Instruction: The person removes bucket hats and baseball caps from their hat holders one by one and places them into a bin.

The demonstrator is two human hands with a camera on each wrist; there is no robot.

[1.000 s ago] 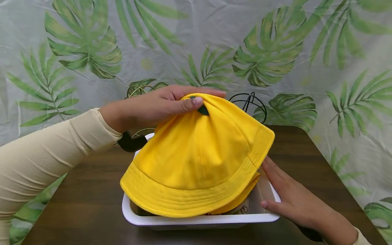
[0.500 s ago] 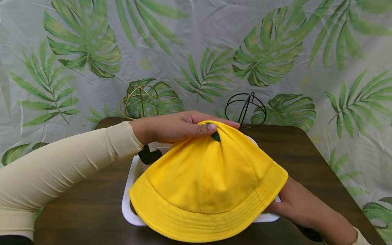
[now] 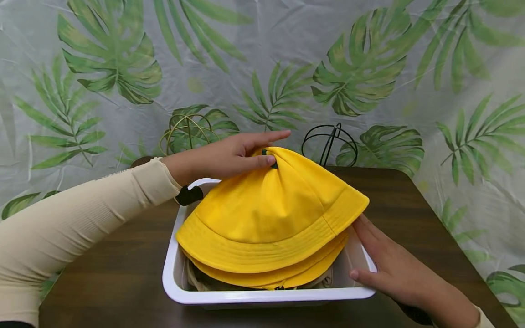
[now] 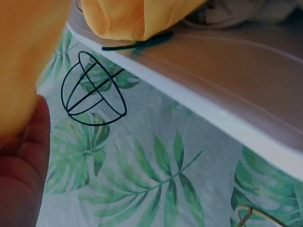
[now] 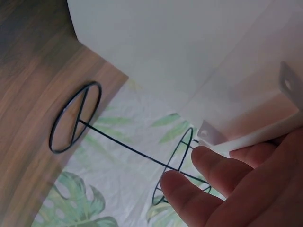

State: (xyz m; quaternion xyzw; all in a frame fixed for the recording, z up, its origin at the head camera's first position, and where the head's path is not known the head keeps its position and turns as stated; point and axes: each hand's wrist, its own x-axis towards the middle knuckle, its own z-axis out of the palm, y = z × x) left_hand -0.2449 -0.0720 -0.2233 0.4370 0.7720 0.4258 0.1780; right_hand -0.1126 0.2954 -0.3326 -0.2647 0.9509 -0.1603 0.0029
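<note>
In the head view, a yellow bucket hat with a dark green tab at its crown sits over a white plastic bin. My left hand pinches the crown, thumb in front, with the index finger raised off it. That hat appears blurred in the left wrist view. Beneath it, more yellow brims show inside the bin. My right hand holds the bin's right rim, thumb over the inner side. Its fingers lie along the outside in the right wrist view.
Black wire stand and gold wire stand rise behind the bin. Beige cloth shows low inside it. The dark wooden table ends before a leaf-patterned backdrop.
My left hand brought the hat down and forward past the bin's front rim, then back over the other hats. The index finger has lifted. My right hand stays at the rim.
</note>
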